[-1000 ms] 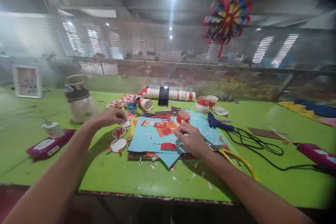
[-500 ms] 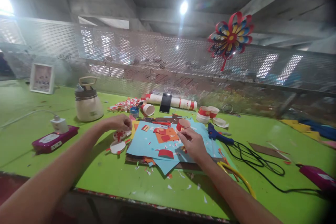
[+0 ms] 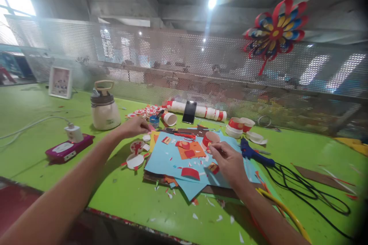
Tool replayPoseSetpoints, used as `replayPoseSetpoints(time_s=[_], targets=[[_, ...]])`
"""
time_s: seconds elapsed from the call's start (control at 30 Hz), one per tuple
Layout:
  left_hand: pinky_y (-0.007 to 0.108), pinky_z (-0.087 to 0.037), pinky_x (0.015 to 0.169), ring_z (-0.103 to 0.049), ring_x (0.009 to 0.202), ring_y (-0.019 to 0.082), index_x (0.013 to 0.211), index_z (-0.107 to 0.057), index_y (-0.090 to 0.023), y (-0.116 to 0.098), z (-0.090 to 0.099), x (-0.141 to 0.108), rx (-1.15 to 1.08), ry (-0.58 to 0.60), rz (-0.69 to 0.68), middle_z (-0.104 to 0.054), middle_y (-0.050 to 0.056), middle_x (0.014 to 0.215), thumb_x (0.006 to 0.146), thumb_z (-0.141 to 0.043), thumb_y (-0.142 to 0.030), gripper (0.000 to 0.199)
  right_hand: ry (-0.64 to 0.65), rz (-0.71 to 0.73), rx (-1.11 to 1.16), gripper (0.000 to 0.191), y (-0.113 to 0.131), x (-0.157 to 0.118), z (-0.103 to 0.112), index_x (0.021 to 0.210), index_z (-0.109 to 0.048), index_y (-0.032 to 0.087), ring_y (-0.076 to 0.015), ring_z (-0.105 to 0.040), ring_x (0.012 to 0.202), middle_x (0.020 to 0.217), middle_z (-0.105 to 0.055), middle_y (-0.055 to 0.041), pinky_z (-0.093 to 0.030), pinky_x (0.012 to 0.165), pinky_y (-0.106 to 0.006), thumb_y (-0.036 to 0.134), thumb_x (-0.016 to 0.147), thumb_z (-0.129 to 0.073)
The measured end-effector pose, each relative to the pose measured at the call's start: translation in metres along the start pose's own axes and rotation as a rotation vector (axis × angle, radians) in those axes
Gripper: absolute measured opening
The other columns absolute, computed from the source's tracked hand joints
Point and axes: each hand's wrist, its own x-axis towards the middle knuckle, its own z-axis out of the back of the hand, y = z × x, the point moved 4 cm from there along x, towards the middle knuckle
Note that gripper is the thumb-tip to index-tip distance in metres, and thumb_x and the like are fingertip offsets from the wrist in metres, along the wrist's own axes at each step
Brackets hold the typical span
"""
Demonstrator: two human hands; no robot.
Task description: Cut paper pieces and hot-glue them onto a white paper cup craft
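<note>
My left hand (image 3: 136,127) hovers at the left of the paper stack, its fingers bunched beside a bit of pink paper (image 3: 151,128); what they hold, if anything, is hidden. Below it lie small white pieces (image 3: 146,138) and a paper figure of joined discs (image 3: 135,161) with red tabs. My right hand (image 3: 228,160) is over the blue sheet (image 3: 161,159), thumb and finger pinching a small red paper piece (image 3: 209,147) just in front of a red-and-white paper cup (image 3: 212,137). A printed scrap (image 3: 213,167) lies beneath this hand.
A blue glue gun (image 3: 253,151) with a black cord lies at right, near cut cups (image 3: 235,125). Behind are scissors (image 3: 184,134), a phone (image 3: 189,111) and a long cup tube (image 3: 211,112). A flask (image 3: 105,109) and purple power strip (image 3: 69,149) stand left.
The view has swung left, so things appear farther right. My left hand has moved back from the disc figure, uncovering a white piece. My right hand stays by the cup.
</note>
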Motion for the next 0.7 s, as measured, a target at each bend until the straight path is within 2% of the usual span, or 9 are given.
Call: replayPoseSetpoints(time_s=[0.17,0.27,0.37,0.53,0.7], targets=[[0.026,-0.046,0.074,-0.064,0.088,0.022,0.101,-0.07,-0.018,0.006,0.005,-0.02,0.047,0.081,0.034,-0.072,0.007,0.099,0.069,-0.057,-0.035,0.039,0.02,-0.059,0.021,0.026,-0.006,-0.002,-0.003,0.084,-0.067,0.014,-0.0197,-0.06,0.075,0.088,-0.066,-0.0097,-0.05,0.067,-0.031,0.037,0.082,-0.055],[0.028,-0.047,0.081,-0.062,0.097,0.022,0.114,-0.063,-0.019,0.012,0.001,-0.039,0.048,0.133,0.054,-0.067,0.008,0.114,0.069,-0.057,-0.036,0.048,0.033,-0.049,0.002,0.026,-0.002,-0.004,-0.005,0.086,-0.068,0.014,-0.0192,-0.06,0.075,0.089,-0.067,-0.0097,-0.049,0.069,-0.031,0.037,0.082,-0.055],[0.028,-0.048,0.082,-0.061,0.099,0.022,0.118,-0.06,-0.018,0.02,-0.007,-0.05,0.046,0.186,0.06,-0.066,0.009,0.117,0.068,-0.055,-0.029,0.052,0.043,-0.037,-0.011,0.026,0.001,-0.006,-0.007,0.086,-0.068,0.014,-0.0196,-0.06,0.075,0.086,-0.067,-0.0092,-0.048,0.068,-0.031,0.036,0.082,-0.055],[0.028,-0.048,0.085,-0.06,0.102,0.022,0.126,-0.054,-0.017,0.028,-0.017,-0.045,0.053,0.235,0.016,-0.06,0.01,0.123,0.066,-0.056,-0.023,0.061,0.038,-0.036,0.004,0.026,0.001,-0.005,-0.008,0.085,-0.068,0.013,-0.019,-0.06,0.074,0.085,-0.067,-0.0093,-0.048,0.068,-0.031,0.036,0.083,-0.055],[0.03,-0.045,0.088,-0.058,0.104,0.024,0.125,-0.056,-0.02,0.019,-0.018,-0.04,0.089,0.273,-0.03,-0.059,0.01,0.122,0.064,-0.06,-0.022,0.061,0.041,-0.033,0.003,0.025,0.002,-0.006,-0.007,0.086,-0.068,0.013,-0.0189,-0.059,0.076,0.087,-0.066,-0.0091,-0.047,0.068,-0.031,0.035,0.083,-0.055]])
